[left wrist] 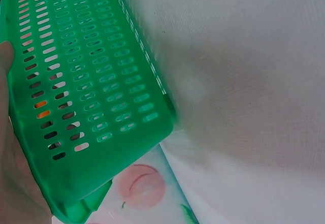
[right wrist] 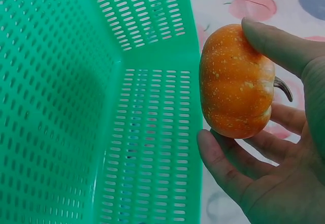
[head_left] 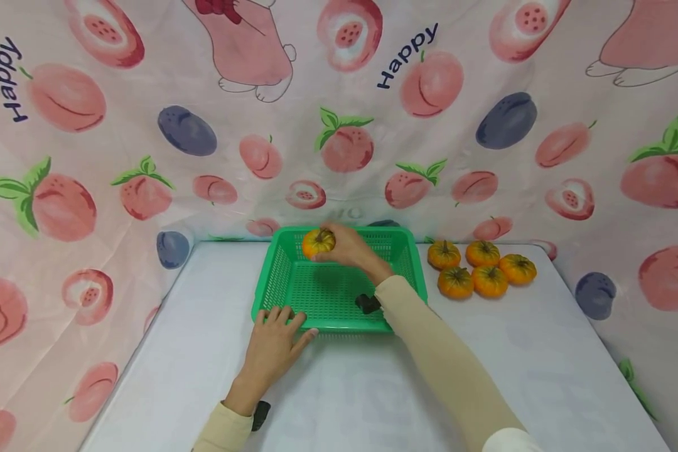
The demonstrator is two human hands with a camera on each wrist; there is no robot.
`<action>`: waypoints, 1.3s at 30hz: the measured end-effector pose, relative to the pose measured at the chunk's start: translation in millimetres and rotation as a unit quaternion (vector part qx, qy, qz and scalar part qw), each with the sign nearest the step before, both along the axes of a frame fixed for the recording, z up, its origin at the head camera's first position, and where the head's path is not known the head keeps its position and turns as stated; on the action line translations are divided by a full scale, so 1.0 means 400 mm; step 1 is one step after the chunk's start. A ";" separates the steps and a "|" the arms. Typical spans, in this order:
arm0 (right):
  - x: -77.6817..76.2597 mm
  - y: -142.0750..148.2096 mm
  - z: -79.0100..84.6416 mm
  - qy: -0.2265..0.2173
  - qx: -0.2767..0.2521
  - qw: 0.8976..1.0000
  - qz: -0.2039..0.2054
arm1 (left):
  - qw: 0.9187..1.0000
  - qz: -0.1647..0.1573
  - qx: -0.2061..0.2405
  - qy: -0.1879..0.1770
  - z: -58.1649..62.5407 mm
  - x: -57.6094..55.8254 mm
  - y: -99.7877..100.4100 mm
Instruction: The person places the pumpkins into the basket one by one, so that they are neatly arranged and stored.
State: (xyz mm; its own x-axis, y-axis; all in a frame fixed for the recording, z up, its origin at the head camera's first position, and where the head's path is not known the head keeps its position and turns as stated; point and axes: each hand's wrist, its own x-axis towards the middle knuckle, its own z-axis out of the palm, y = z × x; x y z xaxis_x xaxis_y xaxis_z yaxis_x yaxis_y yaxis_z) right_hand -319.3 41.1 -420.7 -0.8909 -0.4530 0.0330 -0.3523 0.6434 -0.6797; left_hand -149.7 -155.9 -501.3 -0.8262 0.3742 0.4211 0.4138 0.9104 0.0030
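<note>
Peach-print cloth (head_left: 294, 119) backs a white table (head_left: 192, 339) in the head view; the right hand (head_left: 347, 245) grips a small orange pumpkin (head_left: 316, 245) above a green basket (head_left: 344, 325), the left hand (head_left: 271, 348) rests with spread fingers on its near rim, and five more pumpkins (head_left: 489, 281) sit to its right. Left wrist: part of the hand lies along the basket's edge. Right wrist: thumb and fingers pinch the pumpkin, stem toward the palm

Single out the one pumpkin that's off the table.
The pumpkin gripped in the right hand, raised at the green basket; the other five pumpkins sit clustered on the white table.
</note>
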 end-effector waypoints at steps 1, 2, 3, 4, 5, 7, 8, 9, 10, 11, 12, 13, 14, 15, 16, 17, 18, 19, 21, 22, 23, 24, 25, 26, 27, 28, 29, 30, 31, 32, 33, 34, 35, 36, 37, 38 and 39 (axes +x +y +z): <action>-0.002 -0.004 -0.003 -0.002 0.000 1.000 0.001 | 1.000 0.000 -0.001 0.001 0.000 0.000 0.000; -0.004 -0.008 -0.006 -0.003 0.000 1.000 0.003 | 1.000 0.000 0.001 0.000 0.000 0.000 0.000; -0.006 -0.012 -0.009 -0.005 0.000 1.000 0.004 | 1.000 0.000 0.001 0.000 0.000 0.000 0.000; -0.008 -0.016 -0.011 -0.004 0.002 1.000 0.005 | 1.000 0.000 0.002 0.001 -0.001 0.000 0.000; -0.010 -0.020 -0.013 -0.004 0.003 1.000 0.007 | 1.000 -0.001 0.003 0.000 -0.001 0.000 0.000; -0.013 -0.027 -0.018 -0.006 0.007 1.000 0.008 | 1.000 -0.001 0.002 0.000 -0.001 -0.001 0.000; -0.014 -0.030 -0.020 -0.006 0.010 1.000 0.008 | 1.000 -0.001 0.003 0.000 -0.002 -0.002 0.000; -0.016 -0.033 -0.022 -0.008 0.014 1.000 0.008 | 1.000 -0.001 0.002 0.001 -0.002 -0.002 0.000; -0.017 -0.036 -0.025 -0.009 0.017 1.000 0.008 | 1.000 -0.002 0.002 0.001 -0.001 -0.003 0.000; -0.019 -0.039 -0.026 -0.014 0.017 1.000 0.008 | 1.000 -0.001 0.000 0.001 -0.001 -0.003 0.000; -0.021 -0.042 -0.029 -0.016 0.018 1.000 0.009 | 1.000 -0.002 0.000 0.003 -0.001 -0.004 0.000; -0.022 -0.045 -0.031 -0.020 0.019 1.000 0.008 | 1.000 -0.002 0.000 0.004 -0.001 -0.004 0.000; -0.023 -0.047 -0.033 -0.022 0.020 1.000 0.009 | 1.000 -0.003 -0.001 0.005 -0.001 -0.004 0.000; -0.024 -0.050 -0.036 -0.025 0.019 0.999 0.009 | 1.000 -0.003 0.000 0.005 -0.001 -0.004 0.000; -0.025 -0.053 -0.038 -0.027 0.018 0.999 0.009 | 1.000 -0.003 0.001 0.004 -0.001 -0.004 0.000; -0.025 -0.055 -0.041 -0.030 0.015 0.999 0.009 | 1.000 -0.003 0.001 0.003 -0.001 -0.004 0.000; -0.025 -0.057 -0.044 -0.030 0.014 0.999 0.008 | 1.000 -0.003 0.002 0.002 0.000 -0.003 0.001; -0.024 -0.060 -0.047 -0.031 0.012 0.999 0.008 | 1.000 -0.003 0.003 0.001 0.001 -0.002 0.002; -0.023 -0.064 -0.053 -0.031 0.014 0.999 0.009 | 1.000 -0.002 0.006 -0.003 0.002 0.000 0.002; -0.023 -0.066 -0.056 -0.029 0.016 0.999 0.010 | 1.000 -0.002 0.008 -0.003 0.003 0.001 0.003; -0.023 -0.068 -0.058 -0.028 0.019 0.999 0.010 | 1.000 -0.003 0.009 -0.004 0.004 0.002 0.003; -0.023 -0.070 -0.060 -0.027 0.021 0.999 0.010 | 1.000 -0.003 0.009 -0.003 0.005 0.002 0.003; -0.023 -0.073 -0.062 -0.028 0.021 0.999 0.011 | 1.000 -0.003 0.009 -0.003 0.006 0.003 0.003; -0.024 -0.076 -0.064 -0.028 0.022 0.999 0.011 | 1.000 -0.004 0.010 -0.003 0.007 0.003 0.003; -0.024 -0.078 -0.066 -0.028 0.021 0.999 0.010 | 1.000 -0.004 0.011 -0.003 0.008 0.003 0.003; -0.025 -0.080 -0.068 -0.027 0.023 0.999 0.010 | 1.000 -0.004 0.009 -0.003 0.008 0.003 0.002; -0.026 -0.082 -0.070 -0.028 0.024 0.999 0.009 | 1.000 -0.003 0.008 -0.004 0.009 0.003 0.002; -0.026 -0.084 -0.072 -0.029 0.023 0.999 0.009 | 1.000 -0.003 0.007 -0.004 0.009 0.002 0.001; -0.027 -0.086 -0.074 -0.030 0.024 0.999 0.009 | 1.000 -0.002 0.007 -0.005 0.009 0.002 0.001; -0.027 -0.088 -0.077 -0.030 0.025 0.999 0.009 | 1.000 -0.001 0.006 -0.007 0.009 0.003 0.000; -0.027 -0.090 -0.080 -0.032 0.026 0.999 0.010 | 1.000 0.001 0.004 -0.009 0.009 0.003 0.000; -0.027 -0.092 -0.082 -0.035 0.027 0.999 0.010 | 1.000 0.002 0.003 -0.011 0.009 0.003 0.000; -0.026 -0.094 -0.084 -0.040 0.026 0.999 0.010 | 1.000 0.002 0.004 -0.013 0.008 0.003 0.000; -0.026 -0.095 -0.086 -0.044 0.026 0.999 0.010 | 1.000 0.002 0.005 -0.014 0.008 0.003 0.000; -0.026 -0.096 -0.087 -0.049 0.028 0.998 0.008 | 1.000 0.002 0.005 -0.015 0.007 0.003 0.000; -0.025 -0.097 -0.089 -0.052 0.030 0.998 0.007 | 1.000 0.002 0.005 -0.014 0.007 0.002 0.000; -0.025 -0.098 -0.090 -0.054 0.034 0.998 0.006 | 1.000 0.001 0.005 -0.013 0.007 0.002 0.000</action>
